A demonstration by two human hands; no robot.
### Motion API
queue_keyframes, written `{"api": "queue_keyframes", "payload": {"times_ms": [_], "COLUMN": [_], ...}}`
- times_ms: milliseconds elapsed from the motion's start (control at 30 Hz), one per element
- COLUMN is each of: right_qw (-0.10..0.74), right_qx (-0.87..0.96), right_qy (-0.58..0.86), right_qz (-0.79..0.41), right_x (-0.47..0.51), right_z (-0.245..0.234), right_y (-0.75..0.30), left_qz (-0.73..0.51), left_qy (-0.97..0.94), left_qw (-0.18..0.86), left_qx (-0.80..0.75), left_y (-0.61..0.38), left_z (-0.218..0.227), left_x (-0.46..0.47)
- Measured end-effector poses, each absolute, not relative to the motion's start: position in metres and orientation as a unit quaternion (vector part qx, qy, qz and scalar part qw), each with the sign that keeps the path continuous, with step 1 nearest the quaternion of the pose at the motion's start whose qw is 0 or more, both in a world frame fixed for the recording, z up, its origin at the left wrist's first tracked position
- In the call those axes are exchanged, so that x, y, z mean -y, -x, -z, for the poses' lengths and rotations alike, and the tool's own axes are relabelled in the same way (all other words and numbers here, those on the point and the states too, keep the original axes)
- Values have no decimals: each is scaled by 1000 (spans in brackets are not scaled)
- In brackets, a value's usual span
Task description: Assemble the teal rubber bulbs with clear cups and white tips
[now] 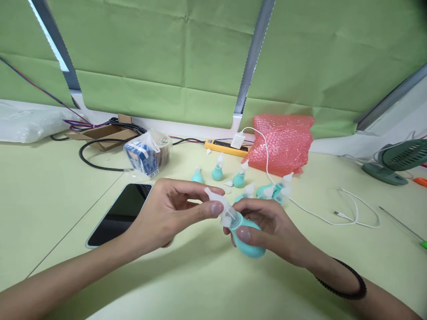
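In the head view my right hand [267, 226] is wrapped round the turquoise bulb of a nasal aspirator [251, 249], held tilted above the table. Thumb and fingers of my left hand [180, 209] pinch its translucent white nozzle tip [216, 198], which points up and to the left. Nozzle and bulb meet between the two hands; whether the joint is fully seated I cannot tell. Behind my hands stand several similar aspirators, among them one bulb [217, 172] and another [239, 179]. A loose small white part [228, 183] lies near them.
A black-screened phone [118, 215] lies left. Further back are a plastic-wrapped blue packet [142, 155], a cardboard box [106, 135], a yellow power strip [227, 147] with a white charger [238, 140], and red bubble wrap [282, 144]. A white cable [320, 218], screwdriver [403, 226] and green fan [396, 160] are right.
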State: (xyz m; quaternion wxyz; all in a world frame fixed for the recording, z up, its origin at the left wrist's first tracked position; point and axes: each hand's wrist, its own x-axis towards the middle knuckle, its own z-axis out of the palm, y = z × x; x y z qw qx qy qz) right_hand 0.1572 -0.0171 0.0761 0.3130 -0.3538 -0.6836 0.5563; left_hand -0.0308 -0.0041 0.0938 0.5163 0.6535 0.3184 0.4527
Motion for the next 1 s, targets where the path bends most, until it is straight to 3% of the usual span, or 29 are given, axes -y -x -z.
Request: {"api": "queue_keyframes", "payload": {"times_ms": [167,400,467,600,700,833,1000], "right_qw": [315,329,365,515,557,538,447], "right_qx": [640,660,680,707,729,759,816], "right_qy": [339,345,369,384,376,367,362], "right_qz": [-614,-580,-518,-294,-131,-17,62], "right_x": [19,21,19,11,3,-6,-15], "right_z": [-76,-77,-76,-76,-77,-80,-72], "right_y": [-155,-155,-155,-162,-171,-181,-178], "left_qz": [-445,-450,-474,-526,-505,-404,-298], "left_qy": [-666,-717,-711,-697,-718,-802,-853], "left_qw": [514,450,423,325,270,187,75], "left_qx": [-307,-283,-300,-364,-397,-399,-421], "left_y": [33,32,32,39,43,42,40], "left_z": [-96,-93,-91,-85,-76,-57,-38], "left_x": [4,4,0,-16,-31,-46,-57]}}
